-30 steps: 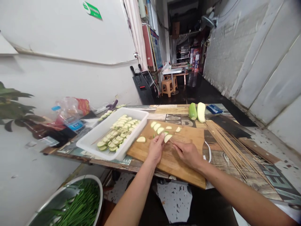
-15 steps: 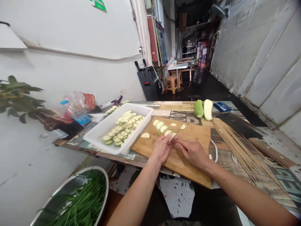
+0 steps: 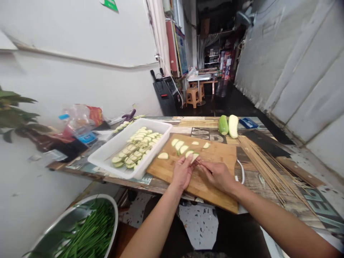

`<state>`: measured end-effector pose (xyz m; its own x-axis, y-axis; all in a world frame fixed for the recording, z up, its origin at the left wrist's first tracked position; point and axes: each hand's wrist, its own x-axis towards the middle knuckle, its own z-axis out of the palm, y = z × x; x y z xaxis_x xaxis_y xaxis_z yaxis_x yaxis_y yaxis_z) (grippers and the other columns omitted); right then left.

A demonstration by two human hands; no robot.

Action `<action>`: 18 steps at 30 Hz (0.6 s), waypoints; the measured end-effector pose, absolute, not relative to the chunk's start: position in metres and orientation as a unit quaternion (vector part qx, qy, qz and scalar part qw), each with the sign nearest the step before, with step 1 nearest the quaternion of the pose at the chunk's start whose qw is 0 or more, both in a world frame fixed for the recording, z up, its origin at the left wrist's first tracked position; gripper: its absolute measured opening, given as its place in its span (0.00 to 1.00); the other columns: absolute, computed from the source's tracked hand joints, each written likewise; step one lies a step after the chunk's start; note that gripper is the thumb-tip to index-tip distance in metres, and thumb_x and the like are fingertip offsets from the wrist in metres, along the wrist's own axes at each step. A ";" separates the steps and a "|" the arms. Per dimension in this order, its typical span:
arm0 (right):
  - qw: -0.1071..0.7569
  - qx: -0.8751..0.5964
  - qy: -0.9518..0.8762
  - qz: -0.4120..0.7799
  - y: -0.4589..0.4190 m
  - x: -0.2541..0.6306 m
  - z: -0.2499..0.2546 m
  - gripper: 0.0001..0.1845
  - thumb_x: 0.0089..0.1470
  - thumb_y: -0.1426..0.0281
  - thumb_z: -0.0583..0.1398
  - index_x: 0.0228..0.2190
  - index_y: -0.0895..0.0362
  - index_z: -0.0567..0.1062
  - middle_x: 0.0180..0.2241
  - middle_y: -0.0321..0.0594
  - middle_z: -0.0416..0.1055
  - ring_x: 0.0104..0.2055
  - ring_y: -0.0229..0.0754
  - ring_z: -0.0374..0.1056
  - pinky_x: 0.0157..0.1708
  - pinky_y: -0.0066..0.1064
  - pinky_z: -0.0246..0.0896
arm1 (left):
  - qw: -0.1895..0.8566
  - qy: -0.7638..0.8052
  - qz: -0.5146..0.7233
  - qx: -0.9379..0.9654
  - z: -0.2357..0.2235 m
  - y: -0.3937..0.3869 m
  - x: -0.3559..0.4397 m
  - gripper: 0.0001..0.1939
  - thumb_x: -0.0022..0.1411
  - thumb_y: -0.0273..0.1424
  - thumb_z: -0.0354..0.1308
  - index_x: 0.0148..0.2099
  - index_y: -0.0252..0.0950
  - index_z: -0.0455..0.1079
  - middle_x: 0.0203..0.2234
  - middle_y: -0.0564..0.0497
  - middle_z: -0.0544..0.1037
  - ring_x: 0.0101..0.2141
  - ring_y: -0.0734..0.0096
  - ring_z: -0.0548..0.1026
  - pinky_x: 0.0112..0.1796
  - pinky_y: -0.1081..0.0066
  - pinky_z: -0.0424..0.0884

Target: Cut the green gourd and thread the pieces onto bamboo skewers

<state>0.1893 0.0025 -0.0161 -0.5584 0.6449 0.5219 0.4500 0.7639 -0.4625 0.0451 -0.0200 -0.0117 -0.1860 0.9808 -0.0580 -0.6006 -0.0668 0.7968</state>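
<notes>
Over the wooden cutting board (image 3: 212, 193), my left hand (image 3: 182, 172) pinches a zucchini slice (image 3: 195, 157) between thumb and fingers. My right hand (image 3: 219, 175) is closed on a thin bamboo skewer (image 3: 198, 162), its tip at the slice; whether it has pierced the slice I cannot tell. Several cut zucchini slices (image 3: 179, 145) lie on the board just beyond my hands. To the left stands a white plastic tub (image 3: 129, 173) with skewered zucchini slices (image 3: 135, 148) inside.
Right of the board lie loose bamboo skewers (image 3: 262, 166) and a large knife (image 3: 299, 172). Behind are a halved zucchini (image 3: 223, 125) and a small blue tray (image 3: 248, 123). A metal basin (image 3: 116, 218) of green chives (image 3: 88, 233) sits lower left. A plastic bottle (image 3: 83, 134) lies by the wall.
The whole view has shifted slightly, so things appear a little further left. Both hands keep the same grip on the slice and skewer, with barely any movement over the board.
</notes>
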 end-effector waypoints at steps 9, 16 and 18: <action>0.401 -0.406 -0.797 0.196 0.014 0.189 0.006 0.14 0.54 0.67 0.52 0.31 0.58 0.75 0.29 0.42 0.76 0.29 0.42 0.70 0.30 0.30 0.62 | 0.404 0.476 0.582 0.521 -0.011 -0.034 0.051 0.13 0.55 0.37 0.54 0.29 0.34 0.75 0.25 0.47 0.77 0.28 0.69 0.72 0.34 0.71 0.66; 0.289 -0.377 -0.813 0.337 0.039 0.107 0.078 0.14 0.49 0.65 0.57 0.17 0.58 0.71 0.11 0.29 0.59 0.14 0.31 0.54 0.15 0.23 0.47 | 0.431 0.482 0.551 0.527 -0.021 -0.030 0.053 0.13 0.52 0.36 0.54 0.23 0.34 0.72 0.18 0.50 0.74 0.20 0.74 0.67 0.24 0.74 0.61; 0.259 -0.397 -0.796 0.377 0.045 0.069 0.091 0.14 0.50 0.67 0.57 0.17 0.59 0.71 0.11 0.29 0.59 0.15 0.30 0.54 0.15 0.23 0.49 | 0.438 0.473 0.558 0.522 -0.022 -0.029 0.054 0.13 0.52 0.36 0.54 0.23 0.34 0.72 0.17 0.50 0.73 0.20 0.74 0.66 0.23 0.74 0.60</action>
